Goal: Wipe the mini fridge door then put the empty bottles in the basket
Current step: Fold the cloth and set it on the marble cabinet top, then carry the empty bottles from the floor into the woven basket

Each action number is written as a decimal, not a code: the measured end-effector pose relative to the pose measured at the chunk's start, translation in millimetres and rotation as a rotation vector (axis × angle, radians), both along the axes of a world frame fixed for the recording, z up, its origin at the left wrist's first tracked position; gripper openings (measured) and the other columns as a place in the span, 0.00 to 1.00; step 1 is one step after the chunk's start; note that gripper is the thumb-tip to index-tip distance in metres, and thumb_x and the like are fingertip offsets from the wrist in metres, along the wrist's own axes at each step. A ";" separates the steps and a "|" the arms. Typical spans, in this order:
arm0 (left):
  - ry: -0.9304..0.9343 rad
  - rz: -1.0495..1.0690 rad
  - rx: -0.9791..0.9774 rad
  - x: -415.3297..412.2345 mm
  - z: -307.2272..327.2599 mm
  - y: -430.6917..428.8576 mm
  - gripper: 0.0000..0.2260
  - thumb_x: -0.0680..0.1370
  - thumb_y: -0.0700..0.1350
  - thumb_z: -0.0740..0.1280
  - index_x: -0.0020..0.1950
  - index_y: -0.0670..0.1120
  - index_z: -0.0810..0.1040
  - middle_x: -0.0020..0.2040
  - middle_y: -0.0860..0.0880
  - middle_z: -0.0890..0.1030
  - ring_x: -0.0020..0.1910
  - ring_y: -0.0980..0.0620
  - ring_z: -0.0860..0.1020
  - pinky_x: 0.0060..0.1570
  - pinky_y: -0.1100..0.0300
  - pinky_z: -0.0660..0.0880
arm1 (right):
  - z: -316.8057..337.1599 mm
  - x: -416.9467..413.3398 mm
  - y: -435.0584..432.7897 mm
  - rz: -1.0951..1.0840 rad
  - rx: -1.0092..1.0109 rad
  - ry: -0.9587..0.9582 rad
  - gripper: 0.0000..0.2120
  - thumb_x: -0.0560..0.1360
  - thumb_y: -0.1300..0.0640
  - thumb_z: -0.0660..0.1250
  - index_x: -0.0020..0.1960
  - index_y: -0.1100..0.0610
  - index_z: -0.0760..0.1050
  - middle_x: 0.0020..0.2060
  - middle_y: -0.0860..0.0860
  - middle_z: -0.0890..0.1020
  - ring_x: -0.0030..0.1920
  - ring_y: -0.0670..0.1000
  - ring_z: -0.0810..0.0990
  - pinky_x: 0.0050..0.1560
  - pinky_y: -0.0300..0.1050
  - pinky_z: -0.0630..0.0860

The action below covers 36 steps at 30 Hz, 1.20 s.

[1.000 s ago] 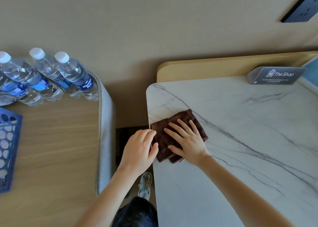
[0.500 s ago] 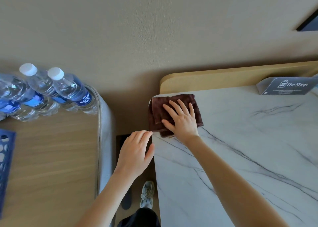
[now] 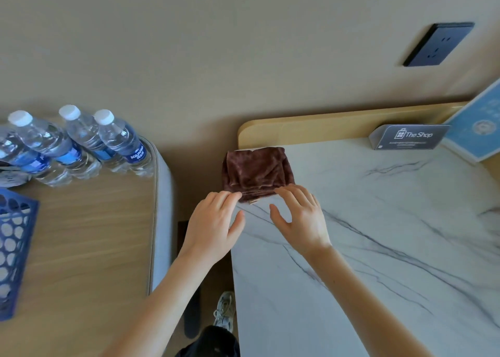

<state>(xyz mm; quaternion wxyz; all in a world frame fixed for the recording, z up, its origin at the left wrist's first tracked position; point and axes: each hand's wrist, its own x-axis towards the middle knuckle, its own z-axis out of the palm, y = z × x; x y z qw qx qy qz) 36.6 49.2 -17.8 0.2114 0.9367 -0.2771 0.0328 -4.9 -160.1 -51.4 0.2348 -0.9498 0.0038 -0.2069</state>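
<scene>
A folded brown cloth (image 3: 257, 171) lies at the far left corner of the white marble top (image 3: 378, 235). My left hand (image 3: 213, 226) and my right hand (image 3: 300, 218) hover just in front of it, fingers spread and relaxed, their tips at the cloth's near edge. Neither hand grips anything. Several clear water bottles (image 3: 119, 143) with blue labels and white caps stand at the back of the wooden table (image 3: 86, 248) on the left. A blue perforated basket (image 3: 13, 248) sits at the left edge, partly cut off. The mini fridge door is not in view.
A grey "The Shop" sign (image 3: 408, 137) and a blue card (image 3: 479, 129) stand at the back right of the marble top. A dark wall socket (image 3: 438, 44) is above. A gap with floor and a shoe (image 3: 224, 310) separates the two tables.
My right hand slid the cloth away to the far left corner, then lifted off it and drew back. My left hand moved up beside the cloth's near edge.
</scene>
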 end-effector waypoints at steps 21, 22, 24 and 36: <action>-0.043 0.058 -0.026 -209.5 8.8 4.8 0.21 0.80 0.56 0.56 0.64 0.45 0.78 0.59 0.49 0.82 0.58 0.50 0.79 0.55 0.60 0.75 | 16.7 -240.2 -24.9 -0.091 -0.048 0.114 0.22 0.78 0.44 0.61 0.62 0.58 0.79 0.57 0.52 0.83 0.58 0.55 0.80 0.59 0.52 0.77; -0.057 0.050 -0.031 -212.4 15.0 4.9 0.22 0.80 0.56 0.56 0.64 0.45 0.78 0.59 0.49 0.82 0.59 0.50 0.79 0.55 0.60 0.74 | 22.7 -246.4 -25.4 -0.103 -0.047 0.092 0.22 0.78 0.44 0.61 0.62 0.58 0.79 0.57 0.52 0.83 0.59 0.55 0.80 0.60 0.53 0.77; -0.079 0.024 -0.041 -218.6 25.4 5.4 0.22 0.80 0.55 0.56 0.64 0.44 0.78 0.59 0.49 0.82 0.58 0.50 0.79 0.55 0.60 0.75 | 32.9 -260.3 -25.3 -0.134 -0.047 0.055 0.22 0.78 0.43 0.60 0.63 0.58 0.79 0.57 0.52 0.83 0.60 0.56 0.80 0.61 0.54 0.77; -0.068 -0.220 -0.036 -313.5 20.6 66.8 0.21 0.79 0.54 0.57 0.62 0.42 0.79 0.56 0.48 0.82 0.56 0.49 0.80 0.53 0.55 0.78 | 26.3 -408.6 52.5 -0.411 0.007 0.044 0.22 0.75 0.43 0.65 0.61 0.56 0.79 0.56 0.49 0.83 0.59 0.54 0.79 0.62 0.53 0.75</action>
